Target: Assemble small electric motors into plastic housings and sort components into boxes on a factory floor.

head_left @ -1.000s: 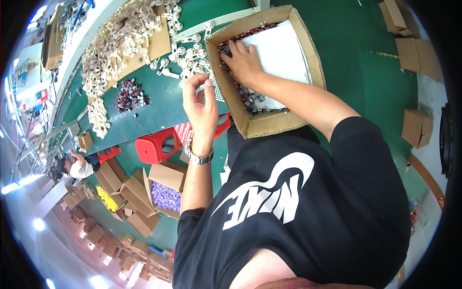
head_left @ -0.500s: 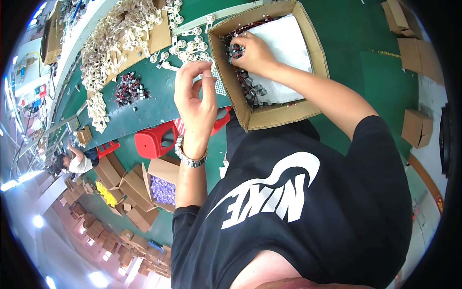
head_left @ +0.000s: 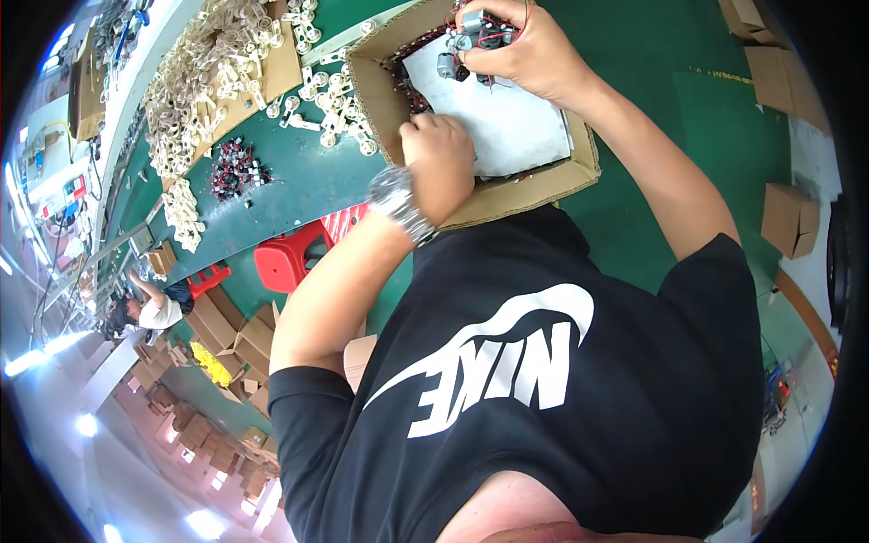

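Observation:
Above the far part of an open cardboard box, my right hand is closed round a bunch of small motors. They are silvery, with thin red and dark wires hanging from them. My left hand is down inside the box at its left side, fingers curled; what they hold, if anything, is hidden. Beside that hand a white sheet covers much of the box's inside. More wired parts show along the box's left inner wall.
On the green table to the left lie a pile of small wired motors and a heap of cream plastic parts. A red stool stands below its edge. Another person is at far left. Cartons stand at right.
My right hand has lifted out of the box with motors in it, moving up and right. My left hand has come down from above the table into the box. The box appears slightly farther left.

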The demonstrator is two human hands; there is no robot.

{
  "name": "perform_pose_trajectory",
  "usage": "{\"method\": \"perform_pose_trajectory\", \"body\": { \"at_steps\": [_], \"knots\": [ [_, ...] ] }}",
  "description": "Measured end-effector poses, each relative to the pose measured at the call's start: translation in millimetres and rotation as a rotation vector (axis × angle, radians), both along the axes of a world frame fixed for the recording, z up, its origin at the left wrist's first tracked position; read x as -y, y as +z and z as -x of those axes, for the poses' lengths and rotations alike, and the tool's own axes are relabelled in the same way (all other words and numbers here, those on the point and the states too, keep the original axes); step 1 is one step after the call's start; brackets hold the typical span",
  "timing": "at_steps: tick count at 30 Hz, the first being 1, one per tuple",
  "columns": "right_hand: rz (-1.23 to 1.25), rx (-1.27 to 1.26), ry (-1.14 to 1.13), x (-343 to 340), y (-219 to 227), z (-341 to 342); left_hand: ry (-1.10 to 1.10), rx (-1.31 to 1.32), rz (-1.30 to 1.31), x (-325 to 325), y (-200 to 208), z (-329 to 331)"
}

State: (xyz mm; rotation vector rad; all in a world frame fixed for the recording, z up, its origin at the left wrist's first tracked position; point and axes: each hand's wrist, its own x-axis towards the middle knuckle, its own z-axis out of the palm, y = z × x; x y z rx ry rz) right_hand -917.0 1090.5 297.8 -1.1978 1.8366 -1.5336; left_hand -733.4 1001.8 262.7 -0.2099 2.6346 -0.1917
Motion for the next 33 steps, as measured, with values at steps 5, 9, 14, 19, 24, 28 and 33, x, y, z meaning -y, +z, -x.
{"method": "perform_pose_trajectory", "body": {
  "at_steps": [5,9,14,19,24,28,33],
  "knots": [
    [0.085,0.378,-0.038,-9,-14,-11,0.005,0.329,0.300,-12,-48,17],
    [0.106,0.505,0.024,-11,-21,-15,-0.014,0.141,0.299,1,-72,8],
    [0.177,0.551,0.010,-11,-28,-20,0.073,-0.058,0.186,3,-82,-1],
    [0.199,0.588,0.011,-11,-26,-17,0.101,0.001,0.249,-4,-83,4],
    [0.149,0.661,0.009,-25,-3,-9,0.131,0.079,0.343,-6,-88,9],
    [0.109,0.640,-0.018,-28,-10,-12,0.204,0.056,0.212,4,-101,5],
    [0.083,0.627,-0.047,-38,-29,-5,0.258,0.080,-0.017,-7,-59,20]
  ]
}}
